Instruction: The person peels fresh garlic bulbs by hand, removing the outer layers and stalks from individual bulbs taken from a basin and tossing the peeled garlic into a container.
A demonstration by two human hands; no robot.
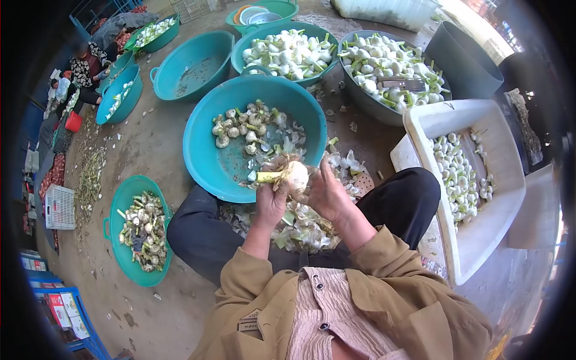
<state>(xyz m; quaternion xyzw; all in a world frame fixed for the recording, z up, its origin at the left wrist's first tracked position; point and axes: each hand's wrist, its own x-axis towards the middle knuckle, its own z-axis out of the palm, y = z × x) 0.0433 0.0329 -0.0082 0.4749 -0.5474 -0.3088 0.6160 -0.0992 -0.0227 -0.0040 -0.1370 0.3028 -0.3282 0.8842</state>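
Note:
A garlic bulb [296, 177] with a short yellow-green stem and loose brownish skin is held above the near rim of a large teal tub [198, 129]. My left hand [271, 204] is closed round the bulb's stem side. At the bulb's right side my right hand [329, 193] has its fingers stretched out, touching or close to the loose skin. Inside the tub lie unpeeled garlic bulbs [240, 123] and papery peelings. More peelings [309, 231] are heaped between my legs, below the hands.
White garlic fills a teal basin [288, 54] and a grey tub [390, 69], where a dark-handled tool lies. A white bin [498, 210] with garlic stands right. Left are a green basin [129, 264] of unpeeled bulbs and a white crate [60, 207]. Another person [87, 66] sits far left.

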